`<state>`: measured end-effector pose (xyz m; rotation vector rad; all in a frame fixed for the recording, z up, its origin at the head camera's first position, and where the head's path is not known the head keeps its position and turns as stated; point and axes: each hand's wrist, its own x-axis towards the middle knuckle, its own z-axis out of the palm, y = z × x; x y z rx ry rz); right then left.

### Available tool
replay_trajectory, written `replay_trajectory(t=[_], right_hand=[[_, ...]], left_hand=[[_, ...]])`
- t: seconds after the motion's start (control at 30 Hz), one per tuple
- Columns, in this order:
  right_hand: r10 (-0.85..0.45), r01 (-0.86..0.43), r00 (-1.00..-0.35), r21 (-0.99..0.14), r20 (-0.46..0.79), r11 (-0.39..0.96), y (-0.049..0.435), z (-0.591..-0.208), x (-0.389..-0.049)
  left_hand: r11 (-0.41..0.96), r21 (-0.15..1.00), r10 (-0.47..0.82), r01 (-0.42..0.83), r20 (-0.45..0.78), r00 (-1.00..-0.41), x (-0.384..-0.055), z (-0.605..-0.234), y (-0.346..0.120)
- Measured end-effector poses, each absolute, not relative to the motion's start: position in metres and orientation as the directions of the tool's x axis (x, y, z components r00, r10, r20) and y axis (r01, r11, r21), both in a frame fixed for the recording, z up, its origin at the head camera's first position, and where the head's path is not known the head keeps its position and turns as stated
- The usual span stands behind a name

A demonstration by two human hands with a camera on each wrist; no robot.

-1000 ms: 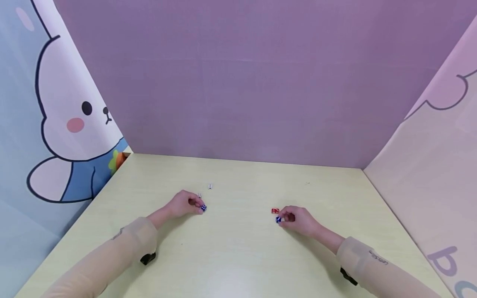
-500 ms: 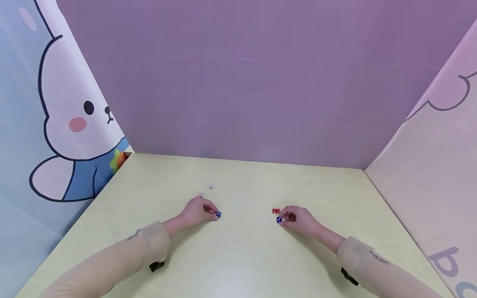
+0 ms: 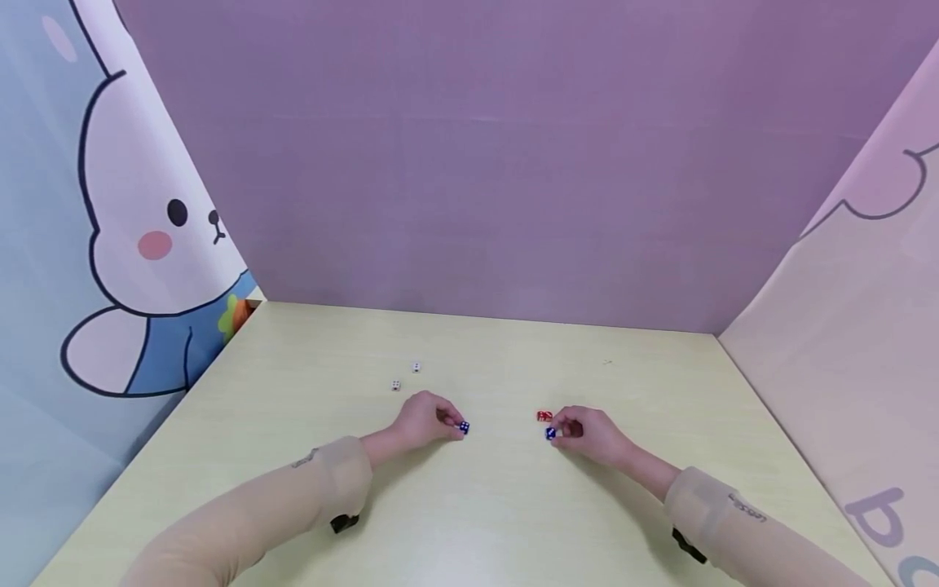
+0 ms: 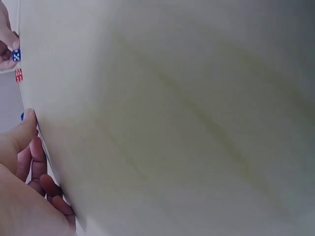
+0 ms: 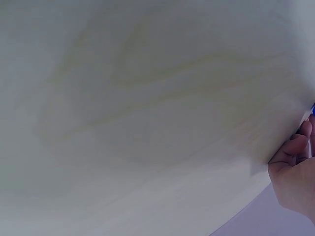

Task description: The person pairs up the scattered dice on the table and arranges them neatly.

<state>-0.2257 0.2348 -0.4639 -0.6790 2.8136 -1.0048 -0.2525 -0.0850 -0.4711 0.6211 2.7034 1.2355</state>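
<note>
My left hand (image 3: 425, 422) pinches a blue die (image 3: 464, 427) between thumb and fingertips, low over the table. To its right, my right hand (image 3: 589, 434) pinches another blue die (image 3: 550, 434) at the tabletop. Just behind that die lie red dice (image 3: 544, 416), seemingly two side by side. In the left wrist view, the left thumb hides most of its die, and a red die (image 4: 18, 75) shows near the right hand's blue die (image 4: 16, 55). Only a sliver of blue die (image 5: 313, 109) is seen in the right wrist view.
Two white dice, a nearer one (image 3: 395, 386) and a farther one (image 3: 416, 368), lie behind the left hand on the pale wooden table (image 3: 469, 505). A purple panel (image 3: 469, 163) rises at the back edge, with printed cloths on both sides. A small mark (image 3: 607, 361) is at the back right.
My left hand has moved right and slightly nearer, carrying its blue die away from the white dice and towards the right hand. The right hand has stayed in place with its blue die.
</note>
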Motion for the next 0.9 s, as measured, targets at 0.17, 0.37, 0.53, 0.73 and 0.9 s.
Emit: replay_trajectory(t=[0.17, 0.37, 0.53, 0.73, 0.9], right_hand=[[-0.43, -0.377, -0.9, -0.62, 0.07, 0.688, 0.235, -0.464, -0.225], [-0.421, -0.362, -0.905, -0.622, 0.058, 0.694, 0.235, -0.464, -0.226], [-0.411, -0.35, -0.91, -0.621, 0.049, 0.701, 0.235, -0.464, -0.227], [-0.409, -0.355, -0.911, -0.612, 0.055, 0.707, 0.236, -0.465, -0.228], [-0.412, -0.358, -0.909, -0.612, 0.057, 0.705, 0.236, -0.465, -0.229]], left_hand=[[0.587, 0.745, 0.424, 0.316, 0.049, -0.904, -0.252, -0.47, -0.065], [0.598, 0.742, 0.41, 0.304, 0.043, -0.911, -0.25, -0.469, -0.043], [0.616, 0.728, 0.393, 0.303, 0.05, -0.918, -0.251, -0.47, -0.027], [0.639, 0.713, 0.381, 0.291, 0.035, -0.924, -0.248, -0.466, -0.01], [0.647, 0.712, 0.374, 0.273, 0.015, -0.927, -0.245, -0.461, 0.004]])
